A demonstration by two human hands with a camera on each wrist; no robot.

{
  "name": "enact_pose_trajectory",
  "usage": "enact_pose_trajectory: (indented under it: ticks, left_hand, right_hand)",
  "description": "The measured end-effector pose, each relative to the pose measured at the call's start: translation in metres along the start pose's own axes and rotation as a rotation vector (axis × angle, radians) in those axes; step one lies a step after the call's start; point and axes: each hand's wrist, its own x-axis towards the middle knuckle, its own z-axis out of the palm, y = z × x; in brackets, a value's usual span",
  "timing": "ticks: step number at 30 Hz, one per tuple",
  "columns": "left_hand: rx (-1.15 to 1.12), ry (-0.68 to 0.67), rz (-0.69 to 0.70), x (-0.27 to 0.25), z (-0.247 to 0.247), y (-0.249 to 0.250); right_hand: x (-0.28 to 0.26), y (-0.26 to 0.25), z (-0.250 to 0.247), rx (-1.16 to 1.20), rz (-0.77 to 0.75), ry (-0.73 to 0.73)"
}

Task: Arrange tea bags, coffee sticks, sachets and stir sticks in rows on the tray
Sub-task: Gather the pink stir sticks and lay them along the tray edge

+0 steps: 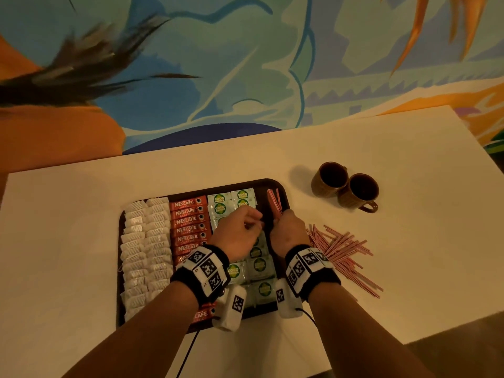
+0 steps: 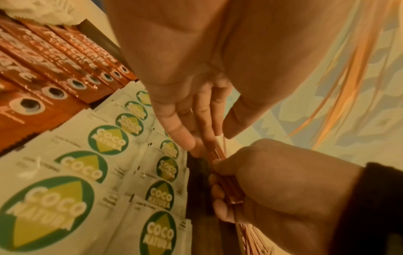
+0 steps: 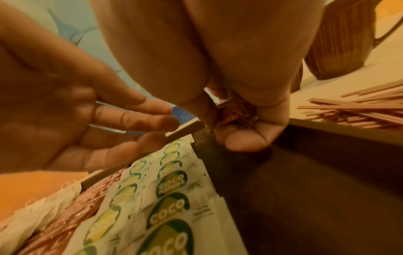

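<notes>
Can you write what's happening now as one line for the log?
right hand: grips stir sticks over tray | left hand: open, touching bundle | loose sticks: on table

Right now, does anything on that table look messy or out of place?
Yes: a loose heap of stir sticks lies criss-crossed on the table, right of the tray, while everything on the tray sits in neat rows. The right hand grips a small bundle.
</notes>
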Motion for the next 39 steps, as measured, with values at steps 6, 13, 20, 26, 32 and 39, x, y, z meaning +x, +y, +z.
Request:
enact_pose_trajectory:
  ticks: [6,13,20,26,32,39]
  left_hand:
    - [0.11,-0.107,-0.011,0.01,0.005,0.003]
    - [0.178,-0.15,-0.006,0.025,0.013,0.01]
    - [0.166,-0.136,-0.009,0.033,0.02,0.015]
    - [0.174,-0.133,0.021,0.034,0.021,0.014]
    - [0.16,-0.078,0.029,0.032,0.024,0.018]
    - [0.212,-0.087,-0.006,0.039,0.028,0.015]
  right_hand:
    - [0.003,-0.006,0.005,-0.159,-0.003,0.034]
    - [-0.003,-0.006,-0.006,-0.286,-0.085,0.049]
    - [-0.006,-0.005,-0.015,-0.299,-0.124,0.053]
    - [-0.011,0.001,-0.021,-0.32,-0.117,0.012]
    - [-0.009,0.009,-0.022,-0.261,-0.103,0.017]
    - [-0.009,0.02,-0.012,-0.288,-0.143,-0.105]
